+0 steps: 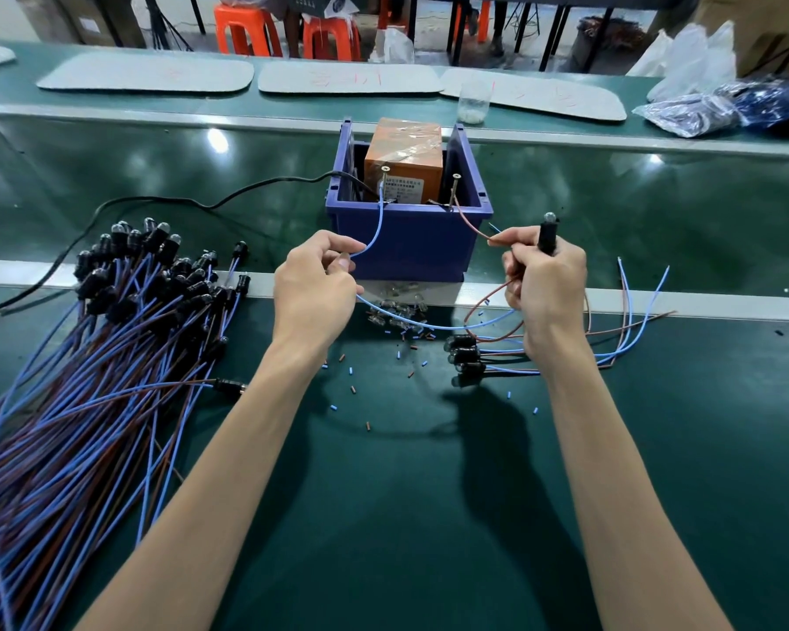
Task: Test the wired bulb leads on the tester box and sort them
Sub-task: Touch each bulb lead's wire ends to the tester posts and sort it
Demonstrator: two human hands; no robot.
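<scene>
1 wired bulb lead, a black holder w/ clear glass bulb [546, 236], is gripped upright in the right hand [545, 289], just right of the blue plastic bin [406, 252] that holds the orange tester box [404, 159]. Its brown wire [472, 226] is pinched by the same hand and run up toward the right screw [455, 177]. Its light-blue wire [376, 232] is pinched between thumb and fingers of the left hand [315, 284] and led up toward the left screw [386, 168]. The bulb appears unlit; whether the tips touch metal can't be told.

Step judged: test in progress. For a good read, each bare end should be pressed firmly on its own screw, the ends kept apart, the wires held by the insulation only, and the bulb kept in sight until a glow is confirmed or ruled out.

Counts:
- 1 lead in hand
- 4 leads laid at near right [465, 357]
- 1 big pile of leads at left [133, 311], approx dozens, too many to count
- 2 screws
- 1 heap of loose glass bulbs [397, 311] just near of the bin
- many blue and brown insulation scraps [351, 389] on the green bench [429, 516]
</scene>
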